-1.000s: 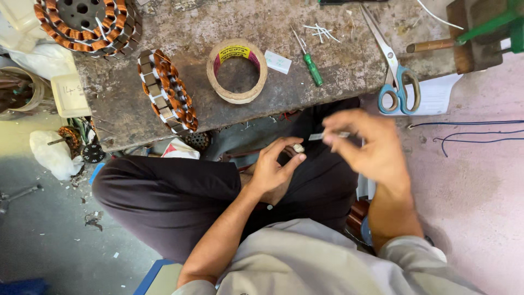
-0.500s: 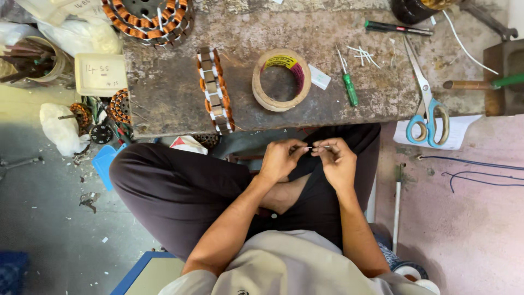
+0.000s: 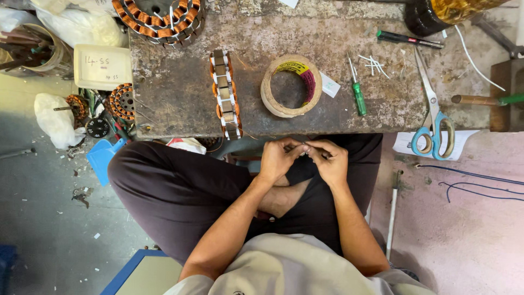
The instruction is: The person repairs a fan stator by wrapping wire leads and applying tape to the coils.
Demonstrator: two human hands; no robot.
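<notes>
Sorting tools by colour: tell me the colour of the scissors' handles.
Light blue handles on the scissors, at the bench's right edge; clearest in the head view.

Soft, even daylight fills the scene, bright without harsh glare. The grey worktop [image 3: 180, 104] is well lit and sharply rendered, its stains and scratches crisp. Shadows are faint and diffuse; the deepest lies under the worktop's near edge, over the dark trousers [image 3: 180, 191]. The fingers [image 3: 297, 148] show slight blur. Wide-angle distortion bends the frame's edges, and the pale shirt [image 3: 295, 270] nearest the camera looks soft.
</notes>
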